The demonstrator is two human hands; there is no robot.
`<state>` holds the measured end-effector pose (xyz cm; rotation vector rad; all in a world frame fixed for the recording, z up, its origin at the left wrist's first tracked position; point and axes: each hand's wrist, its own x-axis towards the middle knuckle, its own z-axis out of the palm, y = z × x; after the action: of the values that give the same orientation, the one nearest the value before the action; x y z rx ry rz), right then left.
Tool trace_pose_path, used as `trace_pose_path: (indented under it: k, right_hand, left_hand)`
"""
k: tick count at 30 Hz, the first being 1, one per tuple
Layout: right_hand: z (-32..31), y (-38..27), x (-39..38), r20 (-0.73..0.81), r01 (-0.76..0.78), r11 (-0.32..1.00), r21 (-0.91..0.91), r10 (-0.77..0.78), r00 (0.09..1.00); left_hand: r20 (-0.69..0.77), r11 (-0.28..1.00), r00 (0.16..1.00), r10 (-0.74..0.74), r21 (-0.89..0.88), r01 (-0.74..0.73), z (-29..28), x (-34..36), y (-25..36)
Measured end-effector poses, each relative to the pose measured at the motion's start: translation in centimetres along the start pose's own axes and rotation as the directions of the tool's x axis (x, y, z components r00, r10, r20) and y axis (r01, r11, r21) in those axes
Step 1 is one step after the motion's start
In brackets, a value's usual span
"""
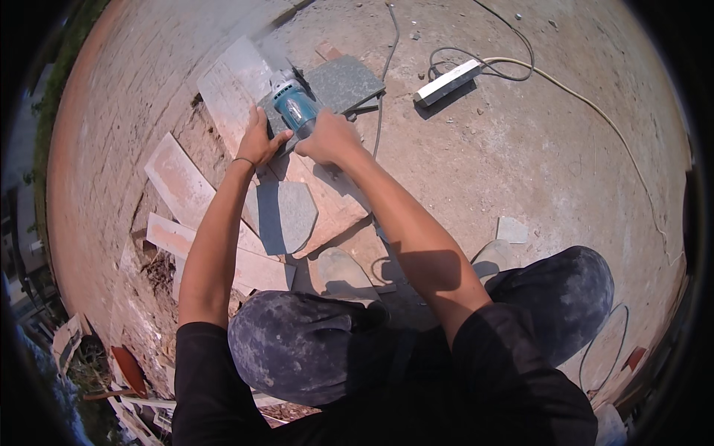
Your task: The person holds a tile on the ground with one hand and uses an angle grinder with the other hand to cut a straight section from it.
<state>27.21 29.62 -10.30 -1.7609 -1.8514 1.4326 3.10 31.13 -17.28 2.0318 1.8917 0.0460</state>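
Observation:
My right hand (331,140) is wrapped round the rear body of a blue angle grinder (296,105). The grinder's metal head points away from me over a grey stone slab (346,82), and pale dust (271,46) blows off past it. The disc itself is hard to make out. My left hand (262,141) grips the near left edge of the stone, its thumb reaching toward the grinder. Closer to me, between my forearms, lies a grey stone piece (286,215) with angled corners, partly in shadow.
Pale, dusty boards or slabs (182,178) lie under and left of the work. A white power strip (448,82) with cables sits on the ground at far right. The grinder-side cord (383,111) runs past the slab. A small pale offcut (512,230) lies beside my right foot.

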Motion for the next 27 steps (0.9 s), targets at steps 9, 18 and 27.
trace_pose_path:
  k: [9,18,27]
  right_hand:
    - [0.0,-1.0,2.4,0.031,0.007,1.0,-0.022,-0.006,1.0]
    - [-0.3,-1.8,4.6,0.055,-0.031,0.999,-0.009,0.031,0.998]
    - [1.0,-1.7,6.1,-0.031,-0.004,0.997,-0.074,0.002,1.0]
  left_hand:
    - [0.012,0.999,1.0,-0.004,0.033,0.004,0.4,0.3,-0.7]
    - [0.012,0.999,1.0,-0.005,0.036,0.005,0.0,0.0,0.4]
    - [0.0,0.998,1.0,0.003,0.055,-0.003,0.3,-0.1,-0.3]
